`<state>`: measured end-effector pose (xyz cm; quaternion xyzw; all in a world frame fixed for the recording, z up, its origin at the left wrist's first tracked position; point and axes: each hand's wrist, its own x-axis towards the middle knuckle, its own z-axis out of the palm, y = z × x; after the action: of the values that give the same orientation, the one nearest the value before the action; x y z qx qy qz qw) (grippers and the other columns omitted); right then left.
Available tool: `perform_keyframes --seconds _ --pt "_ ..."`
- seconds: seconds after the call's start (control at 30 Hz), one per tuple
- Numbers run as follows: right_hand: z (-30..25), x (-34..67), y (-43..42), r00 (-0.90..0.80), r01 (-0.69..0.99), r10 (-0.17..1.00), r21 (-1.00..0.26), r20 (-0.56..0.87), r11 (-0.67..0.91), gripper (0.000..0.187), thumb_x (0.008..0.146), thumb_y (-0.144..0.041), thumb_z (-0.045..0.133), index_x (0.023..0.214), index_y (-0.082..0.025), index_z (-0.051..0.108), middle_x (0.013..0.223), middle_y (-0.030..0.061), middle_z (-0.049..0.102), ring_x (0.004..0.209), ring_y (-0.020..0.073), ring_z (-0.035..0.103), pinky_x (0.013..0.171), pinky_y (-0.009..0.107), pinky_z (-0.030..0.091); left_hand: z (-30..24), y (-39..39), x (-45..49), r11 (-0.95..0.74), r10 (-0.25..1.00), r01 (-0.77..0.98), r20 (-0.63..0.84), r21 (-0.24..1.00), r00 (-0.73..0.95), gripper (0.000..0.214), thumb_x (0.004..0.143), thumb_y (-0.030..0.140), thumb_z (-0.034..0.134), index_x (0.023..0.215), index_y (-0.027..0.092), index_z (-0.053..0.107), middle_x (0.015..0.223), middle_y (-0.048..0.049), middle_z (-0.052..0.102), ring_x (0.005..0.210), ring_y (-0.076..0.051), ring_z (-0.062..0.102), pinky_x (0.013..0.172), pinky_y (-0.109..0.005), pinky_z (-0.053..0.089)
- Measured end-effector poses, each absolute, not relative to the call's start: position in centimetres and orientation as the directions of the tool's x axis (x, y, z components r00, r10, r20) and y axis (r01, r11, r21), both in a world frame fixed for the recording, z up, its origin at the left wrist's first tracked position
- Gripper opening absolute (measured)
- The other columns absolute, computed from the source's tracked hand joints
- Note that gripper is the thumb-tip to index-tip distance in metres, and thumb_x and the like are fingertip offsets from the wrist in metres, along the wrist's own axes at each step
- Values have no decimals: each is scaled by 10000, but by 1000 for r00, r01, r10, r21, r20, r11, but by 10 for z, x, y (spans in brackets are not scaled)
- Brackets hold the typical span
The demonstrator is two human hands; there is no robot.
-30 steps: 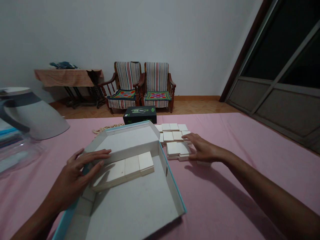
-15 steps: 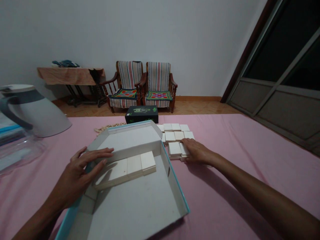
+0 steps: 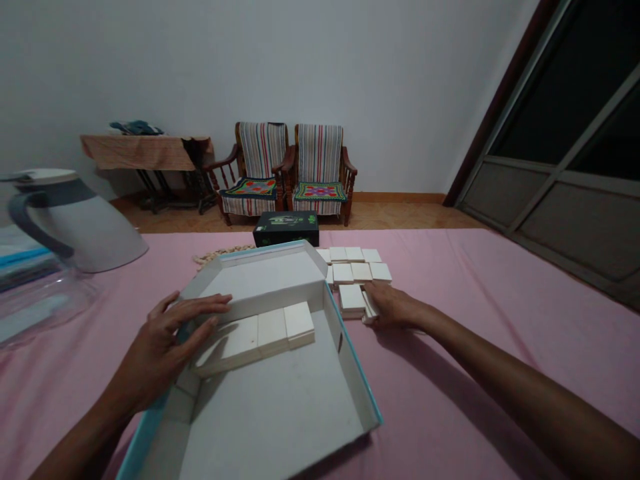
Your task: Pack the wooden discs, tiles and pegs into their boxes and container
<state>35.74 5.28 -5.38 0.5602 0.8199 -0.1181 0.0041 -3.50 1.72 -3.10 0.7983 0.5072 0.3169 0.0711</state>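
Our left hand (image 3: 163, 350) lies over the left wall of the open box (image 3: 280, 413), its grip loose and spread out beside the row of white tiles (image 3: 273, 330) inside; our right hand (image 3: 393, 305) has its grip closed on a tilted tile stack (image 3: 369, 309), just beside more tile stacks (image 3: 351, 298) on the pink cloth (image 3: 450, 280), with 2 chairs (image 3: 320, 153) well beyond

One head-worn camera looks forward and down over the pink cloth (image 3: 460, 287). The box (image 3: 285, 407) sits close below it, running past the bottom edge; the left hand (image 3: 173, 347) shows at left, the right hand (image 3: 393, 305) farther off. Chairs (image 3: 320, 155) stand far ahead.
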Motion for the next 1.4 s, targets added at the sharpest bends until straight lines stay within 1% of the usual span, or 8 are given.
perform_keyframes --seconds 0.27,0.43,0.6,0.73,0.83,0.93,1.1,1.4 --pt "-37 366 43 -360 902 928 -290 -93 321 464 627 -280 665 1047 -148 520 1103 137 581 1007 271 533 851 370 419 -29 12 -29 -472 852 736 466 485 240 259 801 455 547 991 312 648 1128 -10 674 1070 -253 598 1086 -517 154" --pt "24 350 19 -331 911 943 -267 -19 314 344 607 -199 626 932 -161 520 984 113 587 877 251 548 735 325 435 -24 5 -18 -426 872 614 483 665 83 289 863 423 461 960 254 675 1191 -29 642 1165 -248 539 1107 -492 159" --pt "52 282 -12 -570 775 822 -330 3 539 343 624 -203 628 944 -180 507 1013 95 565 921 243 521 771 331 436 -25 1 -14 -395 899 369 437 841 -32 370 890 397 408 962 166 688 1181 -92 641 1170 -265 527 1031 -430 346" --pt "32 213 -27 -719 687 687 -262 -109 677 414 592 -211 657 970 -126 511 1020 134 559 924 250 531 798 366 458 -28 -4 -13 -420 880 277 463 864 -109 399 905 365 360 983 137 678 1163 -106 647 1127 -264 552 908 -378 446" --pt "10 168 -28 -793 609 586 -212 -167 764 508 579 -290 694 1010 -82 525 1018 176 569 909 274 552 754 377 489 -32 -9 -12 -443 838 273 503 854 -213 397 900 337 342 965 130 675 1112 -103 668 977 -234 617 764 -329 493" --pt "-4 136 -27 -811 585 568 -173 -138 793 578 582 -326 703 1058 -51 521 1039 206 569 924 302 551 721 405 508 -38 -13 -14 -452 809 292 525 843 -262 388 891 308 338 939 129 678 1032 -97 689 837 -199 630 653 -289 487" --pt "-22 114 -31 -824 564 565 -138 -29 814 516 625 -307 690 1039 -47 524 1015 217 577 905 303 546 702 440 514 -45 -14 -17 -471 823 313 539 824 -181 401 890 294 331 843 147 701 941 -84 705 925 -215 620 843 -330 463" --pt "-12 131 -32 -797 604 587 -196 -144 772 644 651 -421 679 1139 -38 506 1086 211 570 961 316 544 776 450 493 -44 -13 -15 -494 828 230 534 839 -171 386 876 316 370 765 163 706 882 -78 702 947 -229 613 923 -370 437"
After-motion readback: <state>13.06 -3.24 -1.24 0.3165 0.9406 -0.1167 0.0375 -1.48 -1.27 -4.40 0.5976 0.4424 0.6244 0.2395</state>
